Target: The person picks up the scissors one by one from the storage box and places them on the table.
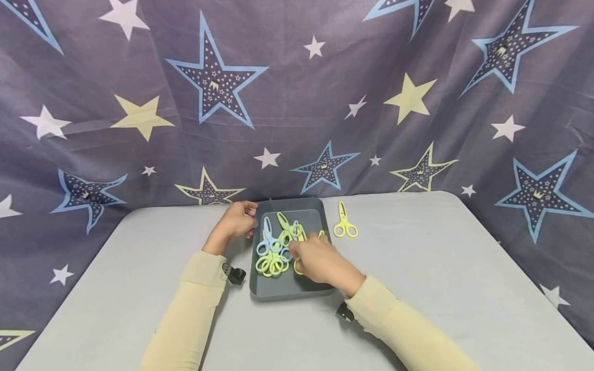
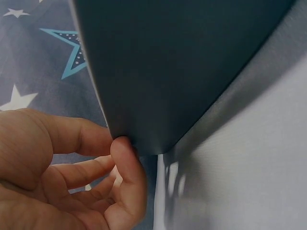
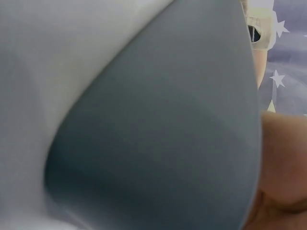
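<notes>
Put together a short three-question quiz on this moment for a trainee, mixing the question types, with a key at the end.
1. True or false: the left hand touches the gray tray near its far left corner.

2. Multiple choice: what color is the single pair of scissors lying outside the tray?
a) light blue
b) yellow
c) red

3. Short answer: which of the person's hands reaches into the tray?

Key
1. True.
2. b) yellow.
3. The right hand.
</notes>
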Available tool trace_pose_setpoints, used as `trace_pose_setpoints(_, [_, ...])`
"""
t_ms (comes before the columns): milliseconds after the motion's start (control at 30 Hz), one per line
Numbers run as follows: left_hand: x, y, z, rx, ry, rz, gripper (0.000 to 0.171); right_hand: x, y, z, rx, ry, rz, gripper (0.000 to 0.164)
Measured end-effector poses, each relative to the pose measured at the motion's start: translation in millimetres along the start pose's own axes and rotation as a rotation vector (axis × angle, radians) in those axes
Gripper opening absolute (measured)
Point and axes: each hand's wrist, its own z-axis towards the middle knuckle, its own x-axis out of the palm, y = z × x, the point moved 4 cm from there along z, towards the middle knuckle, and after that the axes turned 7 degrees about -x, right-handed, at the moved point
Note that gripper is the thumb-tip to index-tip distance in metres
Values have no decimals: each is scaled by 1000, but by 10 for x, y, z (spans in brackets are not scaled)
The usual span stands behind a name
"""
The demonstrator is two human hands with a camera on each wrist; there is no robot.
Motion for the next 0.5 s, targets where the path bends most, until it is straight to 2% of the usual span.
trace_pose_setpoints(133, [1, -2, 2, -3, 3, -3, 65, -54, 5, -2, 19, -60, -73, 12])
trace_pose_setpoints(300, [5, 2, -1, -5, 8, -11, 64, -125, -5, -12, -8, -124, -145, 12])
trace_pose_setpoints(500, [7, 0, 5, 2, 3, -8, 64, -236, -102, -18, 17, -137, -127, 14])
